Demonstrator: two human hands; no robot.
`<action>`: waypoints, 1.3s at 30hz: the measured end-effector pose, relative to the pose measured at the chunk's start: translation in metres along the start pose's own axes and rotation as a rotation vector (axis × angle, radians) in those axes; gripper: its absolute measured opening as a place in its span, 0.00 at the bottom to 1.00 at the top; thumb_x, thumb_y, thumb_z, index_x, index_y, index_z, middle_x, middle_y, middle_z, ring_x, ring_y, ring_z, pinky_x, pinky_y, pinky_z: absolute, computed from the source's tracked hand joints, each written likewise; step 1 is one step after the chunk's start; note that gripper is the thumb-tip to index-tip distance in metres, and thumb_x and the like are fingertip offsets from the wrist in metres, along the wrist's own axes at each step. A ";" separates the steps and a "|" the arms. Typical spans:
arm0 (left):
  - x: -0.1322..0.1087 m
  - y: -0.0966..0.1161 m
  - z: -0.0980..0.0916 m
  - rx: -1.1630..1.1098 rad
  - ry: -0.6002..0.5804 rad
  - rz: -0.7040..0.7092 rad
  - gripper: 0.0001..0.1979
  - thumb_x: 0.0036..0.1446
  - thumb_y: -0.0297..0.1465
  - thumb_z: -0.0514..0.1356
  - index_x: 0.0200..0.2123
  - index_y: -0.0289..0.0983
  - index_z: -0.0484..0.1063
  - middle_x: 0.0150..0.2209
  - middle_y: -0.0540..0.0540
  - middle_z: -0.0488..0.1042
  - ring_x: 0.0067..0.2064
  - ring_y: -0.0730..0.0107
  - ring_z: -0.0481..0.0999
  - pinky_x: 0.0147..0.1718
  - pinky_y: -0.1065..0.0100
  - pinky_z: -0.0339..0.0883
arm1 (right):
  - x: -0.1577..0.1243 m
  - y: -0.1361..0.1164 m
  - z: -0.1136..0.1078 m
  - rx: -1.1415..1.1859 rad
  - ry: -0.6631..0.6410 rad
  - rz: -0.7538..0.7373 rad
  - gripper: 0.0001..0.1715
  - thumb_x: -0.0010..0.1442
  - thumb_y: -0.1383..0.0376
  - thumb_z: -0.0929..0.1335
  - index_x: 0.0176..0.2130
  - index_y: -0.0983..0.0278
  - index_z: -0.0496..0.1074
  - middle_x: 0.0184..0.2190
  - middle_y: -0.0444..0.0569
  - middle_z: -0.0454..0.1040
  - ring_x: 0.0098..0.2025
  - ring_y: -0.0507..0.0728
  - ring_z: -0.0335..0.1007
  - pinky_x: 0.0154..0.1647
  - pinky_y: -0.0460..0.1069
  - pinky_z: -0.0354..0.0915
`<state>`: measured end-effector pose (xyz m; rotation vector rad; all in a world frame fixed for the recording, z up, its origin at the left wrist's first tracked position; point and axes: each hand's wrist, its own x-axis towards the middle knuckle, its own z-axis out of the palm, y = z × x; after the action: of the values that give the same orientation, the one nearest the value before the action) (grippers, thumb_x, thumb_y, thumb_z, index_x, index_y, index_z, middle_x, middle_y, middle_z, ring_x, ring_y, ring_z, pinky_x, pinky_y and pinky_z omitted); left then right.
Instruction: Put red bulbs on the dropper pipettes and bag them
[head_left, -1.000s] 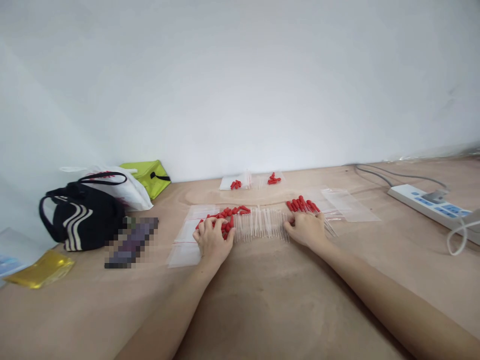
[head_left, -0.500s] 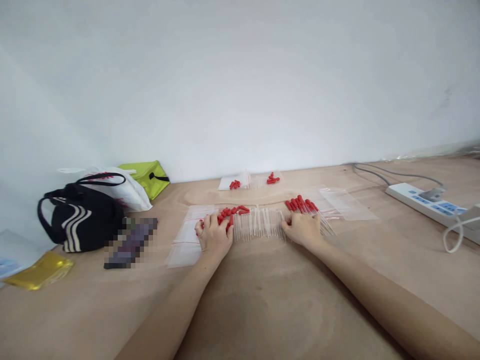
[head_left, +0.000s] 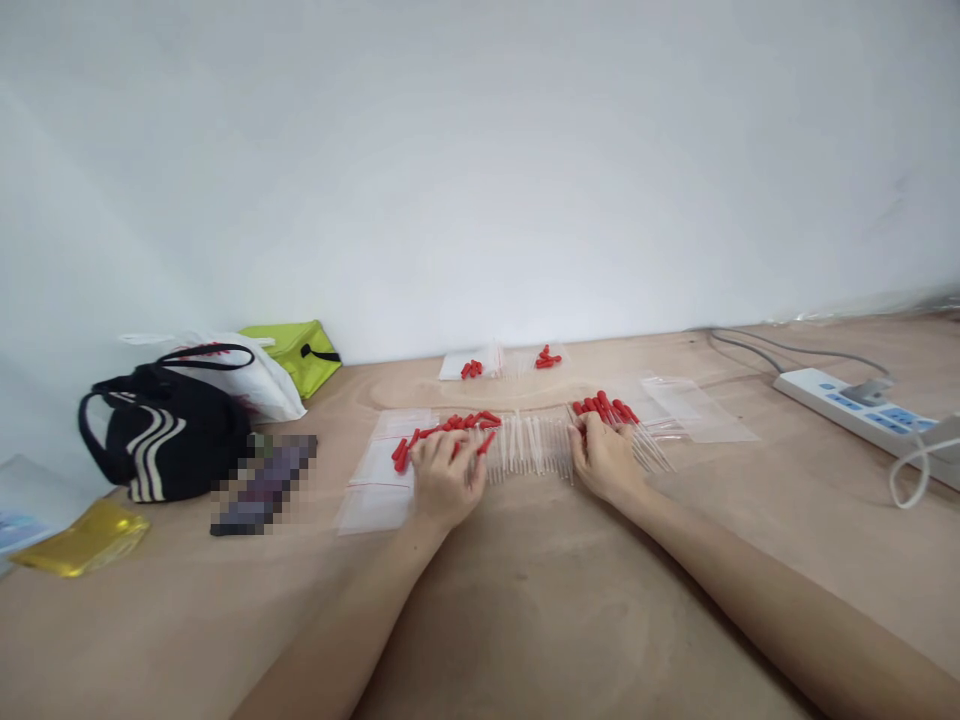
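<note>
My left hand (head_left: 450, 480) pinches a red rubber dropper bulb (head_left: 486, 443) between thumb and finger. More loose red bulbs (head_left: 401, 455) lie just beyond and to the left of it on a clear zip bag (head_left: 375, 508). A row of clear glass dropper tubes (head_left: 529, 445) lies side by side between my hands. At the row's right end my right hand (head_left: 606, 458) is closed, thumb and fingers together around what looks like one thin tube. Finished-looking droppers with red bulbs (head_left: 604, 405) lie behind and right of that hand, their tubes partly hidden by it.
Near the wall, small piles of red bulbs (head_left: 471, 370) lie on clear bags. A black bag (head_left: 176, 430), a green bag (head_left: 300, 360) and a gold packet (head_left: 82, 540) stand or lie at left. At right is a white power strip (head_left: 855, 405) with cables.
My left hand has lifted off the pile of bulbs and moved right, with one red bulb in its fingertips. My right hand has turned slightly, its fingertips raised.
</note>
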<state>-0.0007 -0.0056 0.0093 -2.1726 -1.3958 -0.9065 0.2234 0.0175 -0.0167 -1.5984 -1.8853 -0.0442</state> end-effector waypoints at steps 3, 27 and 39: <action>-0.008 0.013 -0.004 -0.243 -0.121 0.149 0.07 0.47 0.26 0.54 0.29 0.37 0.71 0.32 0.43 0.70 0.36 0.63 0.68 0.37 0.62 0.61 | -0.003 0.004 0.004 0.133 0.048 -0.117 0.12 0.60 0.63 0.54 0.33 0.65 0.61 0.30 0.50 0.71 0.29 0.55 0.65 0.39 0.51 0.52; -0.015 0.026 0.009 -0.559 -0.288 -0.114 0.07 0.57 0.30 0.51 0.32 0.37 0.68 0.30 0.48 0.72 0.33 0.68 0.72 0.33 0.68 0.65 | -0.019 -0.006 -0.011 0.228 -0.118 -0.503 0.11 0.60 0.67 0.57 0.36 0.63 0.67 0.31 0.46 0.71 0.31 0.51 0.64 0.38 0.49 0.49; -0.016 0.025 0.010 -0.603 -0.267 -0.113 0.06 0.58 0.29 0.51 0.32 0.36 0.67 0.31 0.47 0.72 0.34 0.68 0.72 0.34 0.68 0.65 | -0.020 -0.010 -0.013 0.237 -0.209 -0.530 0.11 0.60 0.67 0.57 0.35 0.63 0.67 0.29 0.45 0.72 0.32 0.52 0.65 0.42 0.51 0.48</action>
<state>0.0205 -0.0205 -0.0086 -2.7632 -1.5213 -1.2410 0.2211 -0.0076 -0.0122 -0.9461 -2.3322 0.1194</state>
